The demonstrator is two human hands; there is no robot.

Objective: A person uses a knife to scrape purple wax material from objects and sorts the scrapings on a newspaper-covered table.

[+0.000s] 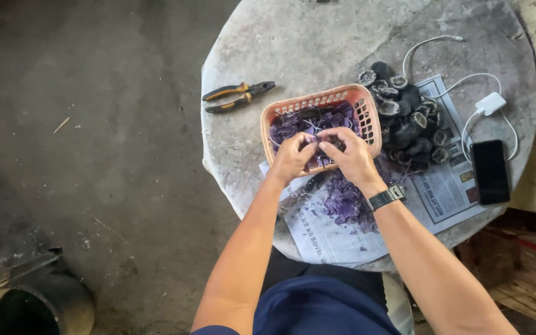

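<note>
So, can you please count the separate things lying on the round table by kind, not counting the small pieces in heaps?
Pliers: 1
Basket: 1
Phone: 1
Charger: 1
Newspaper: 1
Heaps: 2 (dark lumps, purple bits)
Total: 7

Both hands, left and right, pinch a small piece over the basket.

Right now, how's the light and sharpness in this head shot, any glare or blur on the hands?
Head view: soft, even daylight with faint shadows and no glare on the round table; left hand and right hand over the orange basket look sharp, though the small piece between them is too small to tell; wide-lens bending at the edges.
</note>
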